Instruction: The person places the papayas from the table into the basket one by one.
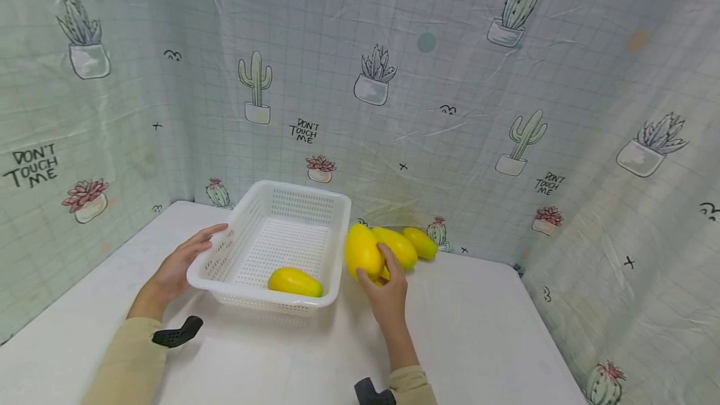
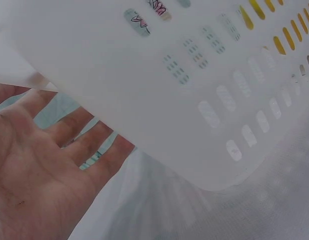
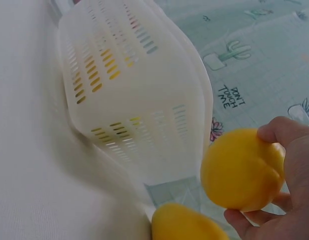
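A white perforated plastic basket (image 1: 222, 261) stands on the table with one yellow mango (image 1: 295, 282) in its near right corner. My left hand (image 1: 175, 272) is at the basket's left side, its extended fingers against the outside by the rim; in the left wrist view the basket's corner hides the fingertips. Just right of the basket, my right hand (image 1: 388, 289) grips another yellow mango (image 1: 362, 250) between thumb and fingers. The right wrist view shows this held mango (image 3: 239, 167) raised beside the basket wall, above a further mango (image 3: 187, 224).
Behind the held mango, more yellow mangoes (image 1: 400, 247) lie near the table's back edge, the farthest one (image 1: 420, 242) greenish at its end. A cactus-printed curtain (image 1: 337, 80) surrounds the white table (image 1: 472, 330) at the back and sides.
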The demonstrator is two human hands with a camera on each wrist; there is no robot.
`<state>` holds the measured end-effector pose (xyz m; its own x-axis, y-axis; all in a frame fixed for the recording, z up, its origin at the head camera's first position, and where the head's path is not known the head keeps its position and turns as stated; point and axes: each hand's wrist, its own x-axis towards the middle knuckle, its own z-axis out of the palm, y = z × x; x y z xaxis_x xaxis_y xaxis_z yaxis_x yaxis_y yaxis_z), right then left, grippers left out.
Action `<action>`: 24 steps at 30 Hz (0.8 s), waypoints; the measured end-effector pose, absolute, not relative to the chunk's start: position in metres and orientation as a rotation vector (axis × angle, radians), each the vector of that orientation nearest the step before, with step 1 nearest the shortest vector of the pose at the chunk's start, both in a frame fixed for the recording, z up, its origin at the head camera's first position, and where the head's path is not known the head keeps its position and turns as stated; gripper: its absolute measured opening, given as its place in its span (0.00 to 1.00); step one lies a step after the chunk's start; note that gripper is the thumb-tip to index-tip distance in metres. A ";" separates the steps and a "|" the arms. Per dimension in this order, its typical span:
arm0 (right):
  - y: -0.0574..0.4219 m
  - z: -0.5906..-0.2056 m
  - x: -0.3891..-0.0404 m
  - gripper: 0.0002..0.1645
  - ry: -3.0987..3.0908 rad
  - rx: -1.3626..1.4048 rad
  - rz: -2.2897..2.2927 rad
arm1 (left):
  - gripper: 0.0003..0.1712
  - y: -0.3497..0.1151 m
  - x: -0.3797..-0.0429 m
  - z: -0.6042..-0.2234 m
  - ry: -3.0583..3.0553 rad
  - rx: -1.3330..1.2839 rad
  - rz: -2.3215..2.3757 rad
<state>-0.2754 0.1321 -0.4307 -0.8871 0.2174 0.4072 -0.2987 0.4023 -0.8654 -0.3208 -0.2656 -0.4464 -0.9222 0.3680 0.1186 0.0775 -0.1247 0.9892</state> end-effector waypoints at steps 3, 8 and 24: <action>0.132 -0.430 -0.275 0.36 -2.208 0.074 1.496 | 0.27 -0.266 -0.321 -0.446 1.946 0.498 2.152; 0.133 -0.429 -0.274 0.36 -2.211 0.062 1.484 | 0.27 -0.266 -0.322 -0.447 1.947 0.501 2.150; 0.129 -0.421 -0.272 0.36 -2.198 0.122 1.511 | 0.27 -0.267 -0.323 -0.448 1.960 0.479 2.146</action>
